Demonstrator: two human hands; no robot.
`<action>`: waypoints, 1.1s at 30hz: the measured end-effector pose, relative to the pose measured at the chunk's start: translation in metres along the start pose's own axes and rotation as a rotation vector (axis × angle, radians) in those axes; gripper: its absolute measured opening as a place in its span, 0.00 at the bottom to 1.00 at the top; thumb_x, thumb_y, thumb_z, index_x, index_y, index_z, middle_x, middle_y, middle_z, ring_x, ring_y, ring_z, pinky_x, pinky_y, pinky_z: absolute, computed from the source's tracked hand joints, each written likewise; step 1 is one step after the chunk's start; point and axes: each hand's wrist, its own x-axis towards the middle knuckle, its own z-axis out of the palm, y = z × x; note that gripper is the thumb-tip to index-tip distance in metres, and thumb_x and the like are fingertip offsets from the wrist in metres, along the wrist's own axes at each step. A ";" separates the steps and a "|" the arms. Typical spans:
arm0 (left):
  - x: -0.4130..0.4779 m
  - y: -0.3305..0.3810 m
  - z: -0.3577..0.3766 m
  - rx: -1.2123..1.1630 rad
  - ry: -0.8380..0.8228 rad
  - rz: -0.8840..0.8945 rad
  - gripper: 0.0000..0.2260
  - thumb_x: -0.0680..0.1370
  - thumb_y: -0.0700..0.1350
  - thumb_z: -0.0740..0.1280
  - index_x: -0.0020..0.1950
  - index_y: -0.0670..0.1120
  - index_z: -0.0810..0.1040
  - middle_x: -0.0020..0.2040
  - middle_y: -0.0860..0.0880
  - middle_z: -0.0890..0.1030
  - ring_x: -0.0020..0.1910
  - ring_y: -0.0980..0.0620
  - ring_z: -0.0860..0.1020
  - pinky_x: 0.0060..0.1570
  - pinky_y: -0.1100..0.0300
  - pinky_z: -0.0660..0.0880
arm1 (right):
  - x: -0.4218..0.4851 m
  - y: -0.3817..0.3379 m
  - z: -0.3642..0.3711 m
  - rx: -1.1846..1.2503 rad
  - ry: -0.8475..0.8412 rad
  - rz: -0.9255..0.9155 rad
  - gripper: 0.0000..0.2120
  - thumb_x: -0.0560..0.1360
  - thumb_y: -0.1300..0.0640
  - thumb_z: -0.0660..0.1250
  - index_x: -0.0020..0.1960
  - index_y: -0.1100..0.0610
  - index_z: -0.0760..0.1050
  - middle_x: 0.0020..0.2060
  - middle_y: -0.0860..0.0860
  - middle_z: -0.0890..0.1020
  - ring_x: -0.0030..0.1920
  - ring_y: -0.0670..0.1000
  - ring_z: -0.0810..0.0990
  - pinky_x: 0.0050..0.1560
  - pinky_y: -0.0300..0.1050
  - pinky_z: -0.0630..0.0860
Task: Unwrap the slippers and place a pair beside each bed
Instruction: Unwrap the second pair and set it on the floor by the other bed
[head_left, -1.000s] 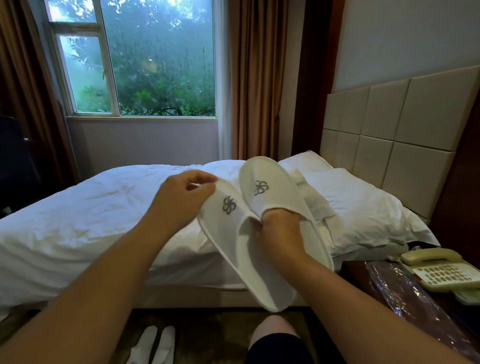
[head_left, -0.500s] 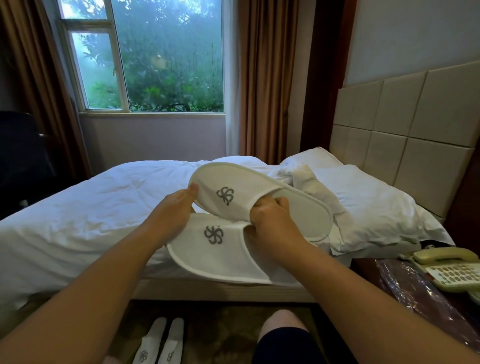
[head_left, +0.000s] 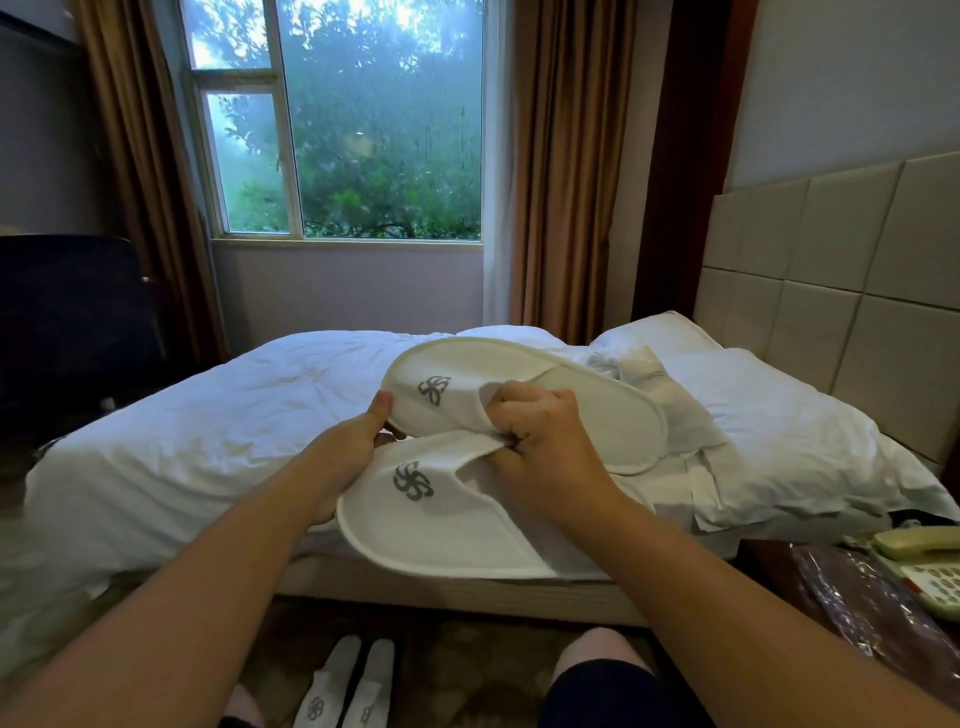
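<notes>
- Head view: right hand (head_left: 543, 449) pinches the slippers (head_left: 431, 540) at their strap edges; left hand (head_left: 349, 451) grips their toes.
- Probably light, soft, floppy; hold by straps.

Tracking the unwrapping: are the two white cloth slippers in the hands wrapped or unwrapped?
Unwrapped: the white cloth slippers show bare fabric and grey logos, no film, in the right hand and left hand.

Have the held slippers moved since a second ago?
Yes. The slippers have turned from toes-up to lying level, with toes pointing left and heels toward the pillow.
</notes>
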 end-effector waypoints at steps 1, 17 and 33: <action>-0.001 -0.001 -0.006 -0.021 -0.002 0.001 0.31 0.77 0.69 0.58 0.46 0.43 0.84 0.39 0.46 0.87 0.36 0.46 0.84 0.45 0.50 0.79 | 0.002 -0.004 0.002 0.007 0.004 -0.016 0.26 0.58 0.69 0.74 0.28 0.48 0.57 0.28 0.40 0.64 0.30 0.40 0.64 0.40 0.46 0.61; 0.045 -0.035 -0.130 0.007 0.338 0.129 0.26 0.81 0.65 0.54 0.37 0.50 0.80 0.29 0.54 0.82 0.32 0.53 0.78 0.33 0.57 0.69 | 0.094 -0.021 0.120 0.167 -0.181 -0.060 0.17 0.59 0.64 0.71 0.25 0.55 0.62 0.27 0.50 0.68 0.29 0.55 0.67 0.30 0.45 0.65; 0.247 -0.029 -0.246 -0.066 0.644 -0.043 0.26 0.78 0.67 0.55 0.42 0.50 0.82 0.40 0.55 0.86 0.35 0.57 0.83 0.41 0.55 0.73 | 0.276 0.081 0.355 0.363 -0.320 -0.175 0.06 0.60 0.57 0.60 0.28 0.57 0.64 0.34 0.41 0.68 0.37 0.48 0.66 0.44 0.46 0.62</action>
